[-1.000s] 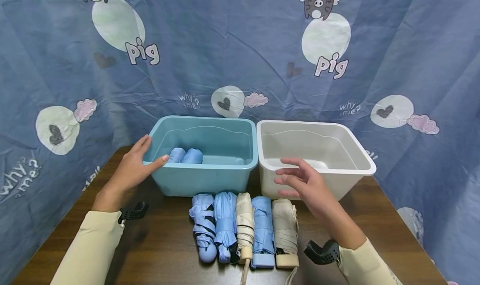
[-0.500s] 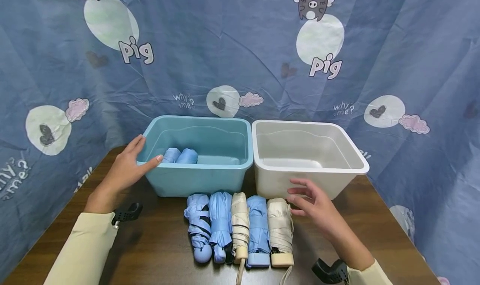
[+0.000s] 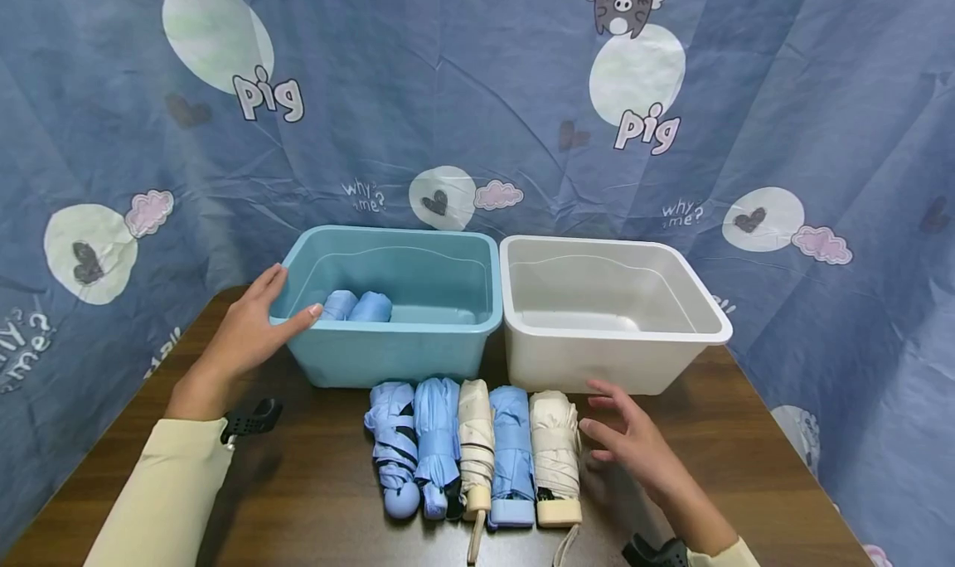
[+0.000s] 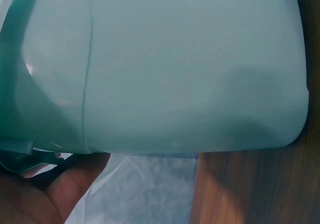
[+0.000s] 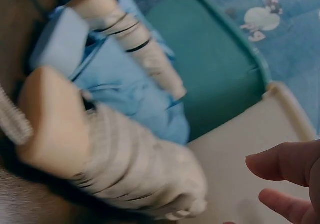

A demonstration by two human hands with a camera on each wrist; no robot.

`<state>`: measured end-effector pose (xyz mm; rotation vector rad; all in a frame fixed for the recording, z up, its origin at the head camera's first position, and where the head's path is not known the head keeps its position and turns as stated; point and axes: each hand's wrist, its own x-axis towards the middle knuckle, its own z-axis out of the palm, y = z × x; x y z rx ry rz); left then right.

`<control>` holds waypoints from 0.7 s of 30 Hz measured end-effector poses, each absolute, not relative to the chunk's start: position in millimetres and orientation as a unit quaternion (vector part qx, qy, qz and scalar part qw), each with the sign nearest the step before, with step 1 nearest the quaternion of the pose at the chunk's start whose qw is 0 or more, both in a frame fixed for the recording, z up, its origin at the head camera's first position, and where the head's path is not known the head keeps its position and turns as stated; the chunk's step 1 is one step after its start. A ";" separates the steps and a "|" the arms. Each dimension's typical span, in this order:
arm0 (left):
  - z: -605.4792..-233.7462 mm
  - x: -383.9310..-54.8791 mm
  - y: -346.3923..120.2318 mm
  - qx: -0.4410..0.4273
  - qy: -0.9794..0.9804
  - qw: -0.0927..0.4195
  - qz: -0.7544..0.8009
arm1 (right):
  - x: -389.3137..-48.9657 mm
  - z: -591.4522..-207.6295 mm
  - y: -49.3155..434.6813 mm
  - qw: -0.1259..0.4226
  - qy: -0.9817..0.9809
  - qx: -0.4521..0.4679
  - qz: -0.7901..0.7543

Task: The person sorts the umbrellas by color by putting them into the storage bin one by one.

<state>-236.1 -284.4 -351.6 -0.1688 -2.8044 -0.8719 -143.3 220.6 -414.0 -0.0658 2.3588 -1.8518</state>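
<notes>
My left hand [image 3: 242, 331] rests at the front left corner of a blue plastic bin [image 3: 395, 356], fingers along the side rim and thumb on the front rim. Two rolled blue bundles [image 3: 370, 307] lie inside that bin. Just right of a folded beige umbrella [image 3: 555, 451], my right hand [image 3: 634, 447] hovers with fingers spread, holding nothing. That umbrella ends a row of folded umbrellas, handles toward me: a light blue one [image 3: 512, 451], a slim beige one [image 3: 476, 443], a blue one [image 3: 437, 434] and a blue one with a round knob [image 3: 395, 447].
A white bin [image 3: 597, 360] stands against the blue bin's right side, nothing visible inside. Both bins are behind the umbrella row on the brown wooden table [image 3: 321, 492]. A patterned blue cloth [image 3: 462, 94] hangs behind.
My right hand has moved down from in front of the white bin to beside the rightmost beige umbrella. The left hand stays on the blue bin; the head view has shifted slightly.
</notes>
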 end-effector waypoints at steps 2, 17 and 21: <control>-352.7 -235.5 -284.3 -0.056 -0.949 0.097 -0.296 | -142.3 -421.8 219.9 0.074 0.787 -0.016 -0.613; -353.3 -237.0 -283.8 -0.059 -0.944 0.099 -0.309 | -142.4 -441.0 207.9 0.105 0.792 -0.001 -0.602; -352.2 -237.0 -283.7 -0.060 -0.944 0.104 -0.307 | -143.9 -443.6 203.1 0.109 0.795 -0.002 -0.597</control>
